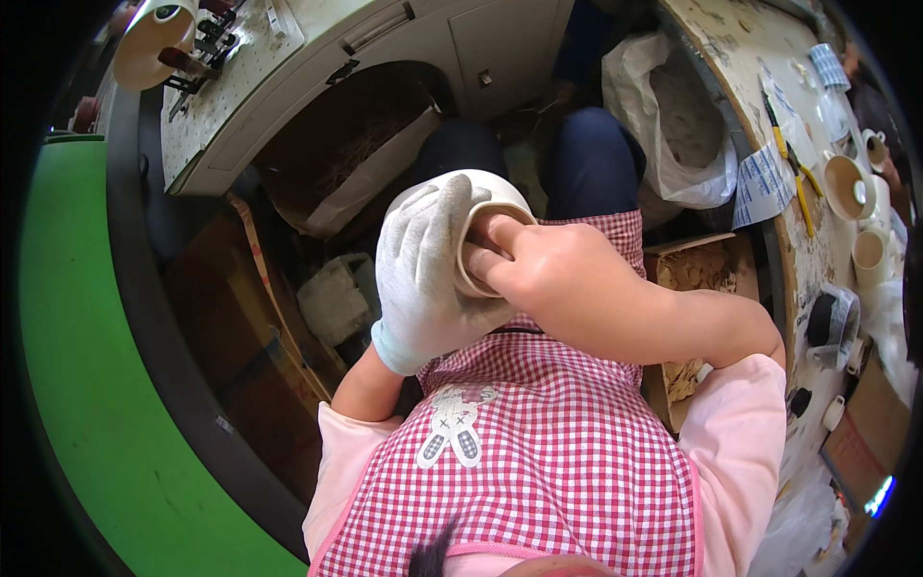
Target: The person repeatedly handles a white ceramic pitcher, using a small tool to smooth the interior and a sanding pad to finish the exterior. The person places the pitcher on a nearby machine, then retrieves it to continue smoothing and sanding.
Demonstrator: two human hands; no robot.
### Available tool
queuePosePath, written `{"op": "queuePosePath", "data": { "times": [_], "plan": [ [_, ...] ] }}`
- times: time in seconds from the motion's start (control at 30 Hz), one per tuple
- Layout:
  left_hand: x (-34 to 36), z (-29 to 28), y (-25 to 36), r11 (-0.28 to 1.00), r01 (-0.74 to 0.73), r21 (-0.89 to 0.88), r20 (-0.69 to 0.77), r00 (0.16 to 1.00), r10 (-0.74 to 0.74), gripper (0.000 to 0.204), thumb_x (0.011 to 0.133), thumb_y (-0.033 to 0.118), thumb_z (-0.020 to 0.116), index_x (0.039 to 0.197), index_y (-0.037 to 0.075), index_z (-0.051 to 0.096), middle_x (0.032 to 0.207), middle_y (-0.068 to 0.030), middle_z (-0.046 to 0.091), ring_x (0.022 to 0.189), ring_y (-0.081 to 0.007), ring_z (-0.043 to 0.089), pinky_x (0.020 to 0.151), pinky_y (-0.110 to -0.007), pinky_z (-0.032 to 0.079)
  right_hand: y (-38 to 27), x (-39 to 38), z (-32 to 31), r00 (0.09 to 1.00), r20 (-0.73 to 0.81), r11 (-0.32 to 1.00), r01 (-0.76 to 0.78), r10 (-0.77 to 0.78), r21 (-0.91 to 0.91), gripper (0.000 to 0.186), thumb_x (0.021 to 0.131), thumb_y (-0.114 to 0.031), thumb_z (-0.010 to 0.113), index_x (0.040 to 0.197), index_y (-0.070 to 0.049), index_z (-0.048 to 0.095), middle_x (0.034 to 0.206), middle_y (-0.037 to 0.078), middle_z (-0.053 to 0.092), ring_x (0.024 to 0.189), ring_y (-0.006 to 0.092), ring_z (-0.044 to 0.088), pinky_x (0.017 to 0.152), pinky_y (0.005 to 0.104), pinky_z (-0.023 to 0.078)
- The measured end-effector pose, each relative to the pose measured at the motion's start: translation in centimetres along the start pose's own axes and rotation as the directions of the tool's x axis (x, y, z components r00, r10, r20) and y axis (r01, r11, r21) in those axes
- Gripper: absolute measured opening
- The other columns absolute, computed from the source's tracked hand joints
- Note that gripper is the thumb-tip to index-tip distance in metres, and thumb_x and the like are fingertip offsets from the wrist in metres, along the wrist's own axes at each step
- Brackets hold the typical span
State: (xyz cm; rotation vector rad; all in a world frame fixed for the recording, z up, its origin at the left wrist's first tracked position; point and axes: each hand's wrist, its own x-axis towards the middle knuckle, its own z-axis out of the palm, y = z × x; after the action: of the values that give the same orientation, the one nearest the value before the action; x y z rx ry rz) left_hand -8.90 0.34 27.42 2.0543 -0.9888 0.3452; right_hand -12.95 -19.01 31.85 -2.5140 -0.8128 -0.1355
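Over my lap I hold a cream-coloured, hollow round shell (492, 184) like a cup, its wide opening tilted toward the right. My left hand (423, 264), in a pale grey glove with a light blue cuff, is closed around its outside. The bare fingers of my right hand (543, 260) are bent and reach in past the rim. Their tips are hidden inside the shell, so whatever they pinch or press there does not show.
A worktop (726, 43) on the right bears yellow-handled pliers (801, 197) and several cream round parts. A white plastic bag (630, 82) and a cardboard box (663, 389) are beside my legs. On the left are a green surface (87, 337) and a white machine table (260, 67).
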Motion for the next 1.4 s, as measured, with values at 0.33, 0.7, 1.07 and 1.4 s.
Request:
{"op": "queuePosePath", "data": {
  "times": [0.33,0.7,1.07,1.4],
  "plan": [
    [0.0,-0.7,0.4,0.996,-0.083,0.017,0.04,0.996,0.082,0.096,0.064,0.036,0.094,0.144,0.001,0.054,0.13,-0.0159,0.063,0.121,-0.0371,0.06,0.105,-0.05,0.047,1.9,1.1,-2.3,0.939,0.314,0.987,0.107,-0.139,0.117,0.009,0.076,-0.008,0.072,0.084,-0.003,0.073,0.082,0.016,0.073,0.078,0.0328,0.074,0.068,0.0425,0.059],
    [2.7,-2.6,-5.0,0.782,0.334,-0.527,-0.259,0.813,-0.522,0.051,0.093,0.025,0.078,0.129,-0.006,0.061,0.121,-0.0193,0.071,0.102,-0.0229,0.07,0.091,-0.038,0.056,7.8,0.4,-4.8,0.672,-0.28,0.619,-0.335,0.685,0.711,0.033,0.109,-0.029,0.057,0.106,0.001,0.072,0.085,0.0,0.066,0.076,0.0092,0.057,0.072,0.0252,0.048],
    [0.5,3.4,-9.7,-0.339,0.375,-0.863,0.492,0.774,-0.398,0.074,0.094,0.033,0.074,0.153,0.0,0.042,0.143,-0.0155,0.059,0.129,-0.0265,0.061,0.107,-0.042,0.052,10.8,6.4,-9.6,0.892,-0.403,0.942,-0.291,0.203,-0.168,0.024,0.099,-0.022,0.068,0.106,0.0,0.076,0.105,0.014,0.069,0.1,0.0313,0.063,0.094,0.0404,0.048],
    [-5.7,11.0,-15.0,-0.46,0.568,-0.683,0.663,0.746,-0.062,0.063,0.088,0.011,0.079,0.144,0.002,0.054,0.134,-0.0112,0.065,0.125,-0.0224,0.061,0.108,-0.04,0.049,8.7,47.4,-4.6,0.978,-0.205,0.963,-0.093,0.04,-0.255,0.077,0.098,-0.068,0.052,0.119,0.004,0.068,0.101,0.022,0.075,0.097,0.0331,0.075,0.086,0.0457,0.058]
  ]
}}
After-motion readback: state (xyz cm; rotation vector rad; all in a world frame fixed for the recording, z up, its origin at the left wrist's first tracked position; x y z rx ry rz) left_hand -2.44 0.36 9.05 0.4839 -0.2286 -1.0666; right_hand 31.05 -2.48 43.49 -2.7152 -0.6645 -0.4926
